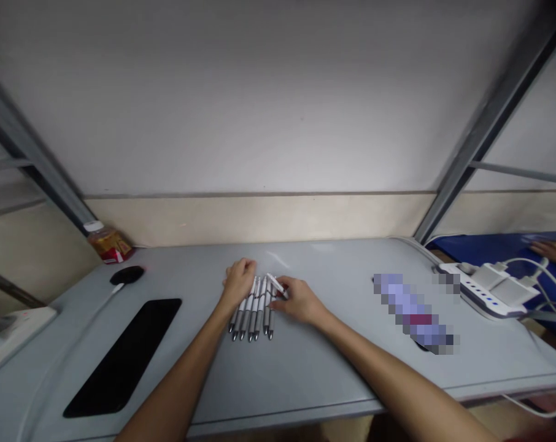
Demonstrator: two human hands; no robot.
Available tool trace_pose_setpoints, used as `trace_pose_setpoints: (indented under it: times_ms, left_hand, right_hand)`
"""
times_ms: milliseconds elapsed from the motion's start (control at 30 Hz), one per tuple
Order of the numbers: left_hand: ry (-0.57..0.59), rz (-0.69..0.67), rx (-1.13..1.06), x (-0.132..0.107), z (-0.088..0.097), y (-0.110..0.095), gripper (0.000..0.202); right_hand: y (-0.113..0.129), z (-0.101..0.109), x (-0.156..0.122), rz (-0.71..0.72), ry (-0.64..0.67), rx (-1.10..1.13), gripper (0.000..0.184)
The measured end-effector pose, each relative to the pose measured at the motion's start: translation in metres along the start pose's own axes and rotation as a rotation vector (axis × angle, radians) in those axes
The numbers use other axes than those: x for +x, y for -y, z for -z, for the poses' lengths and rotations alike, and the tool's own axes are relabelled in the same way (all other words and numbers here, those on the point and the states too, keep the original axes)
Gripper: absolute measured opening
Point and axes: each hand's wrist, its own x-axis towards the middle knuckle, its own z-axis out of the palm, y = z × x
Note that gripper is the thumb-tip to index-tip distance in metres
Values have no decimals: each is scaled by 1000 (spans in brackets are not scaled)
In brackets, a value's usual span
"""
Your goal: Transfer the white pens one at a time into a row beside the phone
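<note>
Several pens (pixel 253 319) with white bodies and grey grips lie side by side near the middle of the grey desk (pixel 333 368), in a loose row, their pointed tips directed toward the person. The left hand (pixel 240 281) is bent over the far ends of the pens on the left side of the row; its fingers are partly hidden, so I cannot tell whether it is grasping any of them or only resting there. The right hand (pixel 299 301) is at the right end of the row, and it grasps between thumb and fingers one tilted pen (pixel 275 283), which lies slantwise to the others. To the left of the arms there is a flat black rectangle (pixel 121 362), and beyond it a small dark rounded object (pixel 127 275) with a white cable, near a bottle (pixel 108 244) with a white cap. On the right side, a long object (pixel 409 310) is covered by coarse blocks, so its kind is not readable. Farther right is a white power strip (pixel 483 291) with plugs in it, and past this, over a blue surface (pixel 475 248), another person's hand (pixel 554 250) is visible.
</note>
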Motion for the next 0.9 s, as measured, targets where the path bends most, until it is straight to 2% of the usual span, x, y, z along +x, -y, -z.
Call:
trace_pose_setpoints:
  times_ms: [333,533,700,900]
  left_hand:
    - [-36,-1,-49,-7,-1,-5,27]
    - [11,-1,2,-11,-2,-7,28]
    - [67,-102,52,-17,-4,-10,28]
    - [134,-235,171,-22,-4,-9,32]
  right_hand:
    - [0,3,4,-38,-22,-104,18]
    - [1,6,3,-55,-2,-214,9]
    - [-1,6,4,-37,5,-215,8]
    - [-5,6,5,-105,33,-131,11]
